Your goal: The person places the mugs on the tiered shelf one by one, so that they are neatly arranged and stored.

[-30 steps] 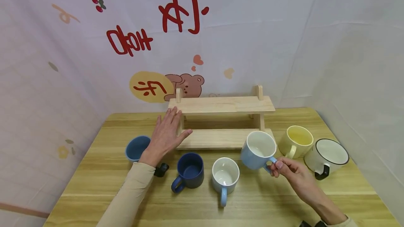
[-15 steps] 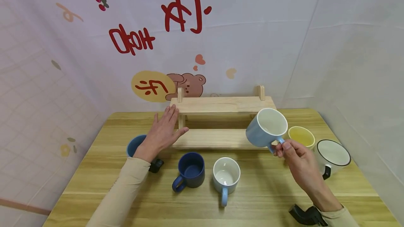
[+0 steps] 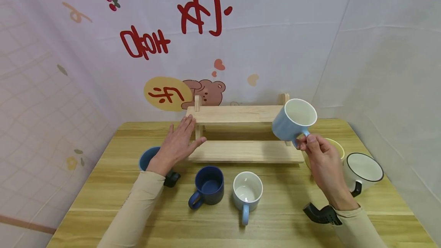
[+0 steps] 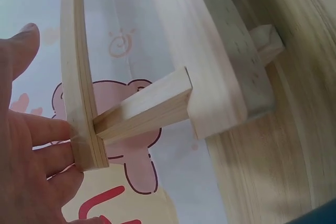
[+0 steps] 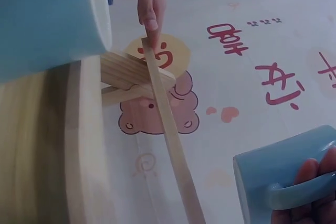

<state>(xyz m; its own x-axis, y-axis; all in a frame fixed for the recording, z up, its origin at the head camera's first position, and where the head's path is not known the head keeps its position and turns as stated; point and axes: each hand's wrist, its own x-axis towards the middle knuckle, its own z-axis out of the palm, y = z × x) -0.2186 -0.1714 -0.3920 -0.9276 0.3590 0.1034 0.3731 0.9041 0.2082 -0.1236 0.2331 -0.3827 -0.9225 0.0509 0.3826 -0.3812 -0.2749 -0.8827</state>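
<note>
My right hand (image 3: 324, 160) pinches the handle of a light blue mug (image 3: 289, 123), white inside, holding it raised in front of the right end of the wooden two-tier rack (image 3: 237, 115). In the right wrist view the fingers curl through the handle of that mug (image 5: 283, 166). My left hand (image 3: 175, 146) has its fingers spread, fingertips touching the left end of the rack's upper board. The left wrist view has those fingers (image 4: 52, 156) against the board's edge. A blue mug (image 3: 148, 158) is partly hidden behind the left wrist.
Before the rack stand a navy mug (image 3: 209, 186) and another light blue mug (image 3: 247, 192). To the right are a yellow mug (image 3: 335, 146), partly covered by my right hand, and a white mug (image 3: 363, 167) with a black rim. A printed cloth (image 3: 275, 30) hangs behind.
The right hand has lifted the light blue mug from low in front of the rack up to the upper board's height, slightly rightward. The left hand stays at the rack's left end.
</note>
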